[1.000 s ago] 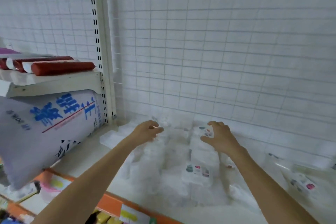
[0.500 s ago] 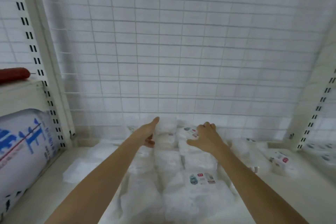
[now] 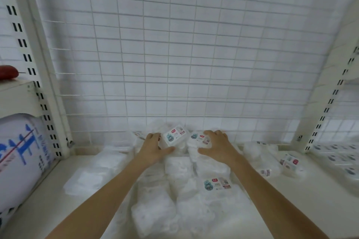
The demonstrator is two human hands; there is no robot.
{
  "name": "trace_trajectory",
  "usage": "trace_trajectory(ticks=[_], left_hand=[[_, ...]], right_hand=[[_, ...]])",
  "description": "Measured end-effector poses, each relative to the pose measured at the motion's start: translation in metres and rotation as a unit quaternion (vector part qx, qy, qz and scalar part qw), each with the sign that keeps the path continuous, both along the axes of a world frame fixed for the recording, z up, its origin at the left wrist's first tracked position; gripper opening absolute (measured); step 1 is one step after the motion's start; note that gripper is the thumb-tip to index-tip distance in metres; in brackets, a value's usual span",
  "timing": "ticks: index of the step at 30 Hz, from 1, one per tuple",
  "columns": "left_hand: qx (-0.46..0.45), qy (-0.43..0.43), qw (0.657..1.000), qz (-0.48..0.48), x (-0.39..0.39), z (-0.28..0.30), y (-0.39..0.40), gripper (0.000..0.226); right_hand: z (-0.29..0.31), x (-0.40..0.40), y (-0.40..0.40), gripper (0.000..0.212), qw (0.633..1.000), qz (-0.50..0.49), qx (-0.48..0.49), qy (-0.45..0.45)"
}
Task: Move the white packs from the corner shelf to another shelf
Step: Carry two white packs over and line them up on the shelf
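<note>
My left hand (image 3: 153, 148) gripped a labelled pack (image 3: 175, 136) at the back of the white heap on the shelf (image 3: 48, 200); my right hand (image 3: 217, 146) curled over another pack (image 3: 198, 141) just beside it, by the wire grid (image 3: 174, 54).

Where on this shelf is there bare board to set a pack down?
Bare shelf board lies front left, between the blue-printed sack and the white packs. The middle and back, where both hands reach, are crowded.
</note>
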State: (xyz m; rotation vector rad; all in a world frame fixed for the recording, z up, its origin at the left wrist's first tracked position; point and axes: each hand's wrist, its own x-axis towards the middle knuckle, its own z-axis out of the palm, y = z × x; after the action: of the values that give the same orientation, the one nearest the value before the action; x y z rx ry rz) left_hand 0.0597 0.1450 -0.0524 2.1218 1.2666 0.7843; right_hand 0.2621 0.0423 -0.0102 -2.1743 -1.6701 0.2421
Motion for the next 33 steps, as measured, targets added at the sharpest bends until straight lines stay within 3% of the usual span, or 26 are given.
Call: trace_trajectory(ticks=[5, 11, 16, 25, 33], left_hand=[[0.017, -0.028, 0.999, -0.011, 0.006, 0.0, -0.002, 0.076], [0.053, 0.008, 0.998, -0.016, 0.007, 0.004, -0.006, 0.071], [0.053, 0.024, 0.998, -0.027, 0.008, 0.008, -0.007, 0.067], [0.064, -0.096, 0.991, -0.071, -0.021, -0.001, -0.01, 0.068], [0.048, -0.189, 0.965, -0.174, -0.029, 0.01, -0.057, 0.064]], right_hand=[[-0.001, -0.001, -0.002, 0.072, 0.999, -0.004, -0.014, 0.051], [-0.001, 0.001, -0.009, 0.067, 0.992, -0.028, 0.029, 0.123], [-0.006, -0.006, -0.011, 0.069, 0.988, -0.046, 0.059, 0.133], [-0.006, -0.019, -0.047, 0.064, 0.974, -0.054, 0.198, 0.1], [0.009, -0.014, -0.123, 0.063, 0.965, -0.074, 0.241, 0.075]])
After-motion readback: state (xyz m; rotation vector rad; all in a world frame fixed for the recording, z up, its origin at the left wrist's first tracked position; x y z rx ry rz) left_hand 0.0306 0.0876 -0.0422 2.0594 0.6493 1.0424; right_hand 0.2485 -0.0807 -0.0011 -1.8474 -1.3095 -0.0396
